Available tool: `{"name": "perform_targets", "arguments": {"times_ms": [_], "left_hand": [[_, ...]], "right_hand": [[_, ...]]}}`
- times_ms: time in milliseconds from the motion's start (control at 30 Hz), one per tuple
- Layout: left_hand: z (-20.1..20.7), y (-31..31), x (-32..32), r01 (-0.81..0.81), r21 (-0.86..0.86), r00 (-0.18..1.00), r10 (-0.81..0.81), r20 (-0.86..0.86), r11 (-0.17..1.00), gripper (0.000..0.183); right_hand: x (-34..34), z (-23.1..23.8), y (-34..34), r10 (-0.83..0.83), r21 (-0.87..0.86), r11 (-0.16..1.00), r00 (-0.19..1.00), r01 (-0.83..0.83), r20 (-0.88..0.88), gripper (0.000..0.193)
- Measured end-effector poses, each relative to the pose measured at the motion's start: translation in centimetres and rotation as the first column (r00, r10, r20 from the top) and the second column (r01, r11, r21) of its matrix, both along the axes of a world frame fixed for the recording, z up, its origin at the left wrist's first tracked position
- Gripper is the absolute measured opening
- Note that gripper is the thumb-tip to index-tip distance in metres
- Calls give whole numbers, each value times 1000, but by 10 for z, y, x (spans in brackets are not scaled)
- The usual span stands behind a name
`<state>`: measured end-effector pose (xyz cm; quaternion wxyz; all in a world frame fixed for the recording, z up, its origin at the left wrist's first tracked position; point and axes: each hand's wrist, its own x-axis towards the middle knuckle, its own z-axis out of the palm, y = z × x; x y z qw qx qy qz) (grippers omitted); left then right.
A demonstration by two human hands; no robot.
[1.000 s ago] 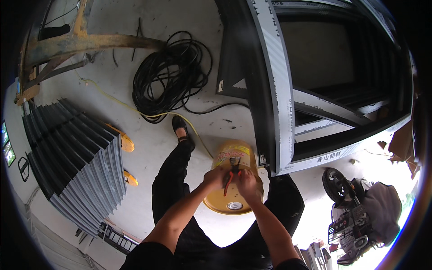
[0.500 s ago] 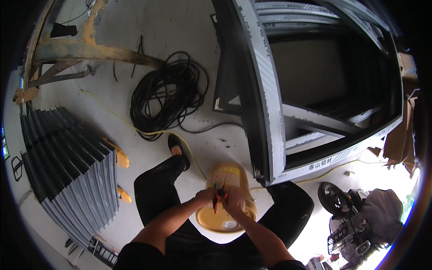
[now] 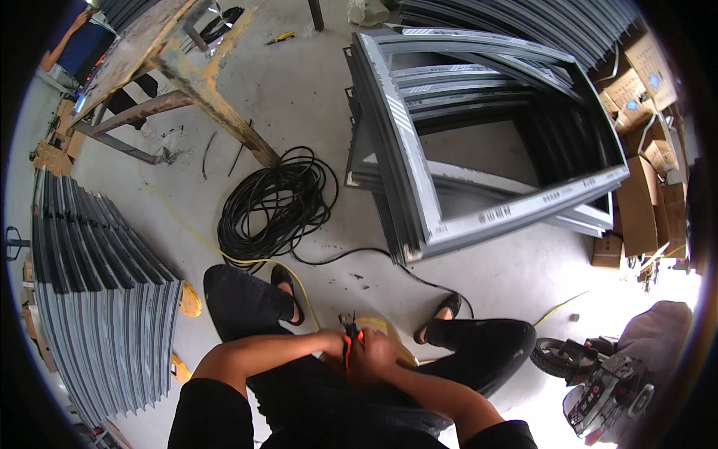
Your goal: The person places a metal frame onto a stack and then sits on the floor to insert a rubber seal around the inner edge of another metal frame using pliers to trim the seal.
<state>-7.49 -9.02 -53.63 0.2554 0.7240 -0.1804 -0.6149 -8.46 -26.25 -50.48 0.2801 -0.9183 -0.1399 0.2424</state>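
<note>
Pliers with red-orange handles [image 3: 347, 348] stand between my two hands, their dark jaws pointing away from me. My right hand [image 3: 376, 353] is closed round the handles. Close against the other side is my left hand [image 3: 329, 343], its fingers curled; what it grips is hidden. Small greyish bits show at the jaws, too small to make out. Beneath and just beyond my hands, between my knees, is a yellow bucket [image 3: 385, 327], mostly covered by my hands and arms.
A coil of black cable [image 3: 258, 217] lies on the floor ahead. Stacked grey window frames [image 3: 419, 165] stand ahead right, ribbed grey profiles [image 3: 112, 322] at left. A rusty-legged table [image 3: 202, 90] is far left, with another person's arm [image 3: 63, 45] beyond. A scooter [image 3: 606, 389] is at right.
My view has tilted up and shifted, showing more of the table, boxes and another person. The bucket is now mostly covered. My hands stay together at the pliers, which point more upright in the picture.
</note>
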Motion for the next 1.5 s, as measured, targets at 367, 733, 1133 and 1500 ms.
{"name": "perform_targets", "arguments": {"times_ms": [367,733,1133,1500], "left_hand": [[136,-1,36,-302,123,674,120,729,945,45],[99,63,75,-593,72,596,377,709,802,27],[77,97,66,-614,171,682,409,607,771,34],[75,88,78,-623,78,624,434,650,778,34]], "right_hand": [[79,-113,-53,-317,64,935,903,349,-292,33],[129,-194,-116,-15,-561,813,957,-157,-290,35],[124,-306,-141,-38,-638,737,929,-223,-368,43],[115,-313,-134,28,-552,789,914,-269,-405,29]]}}
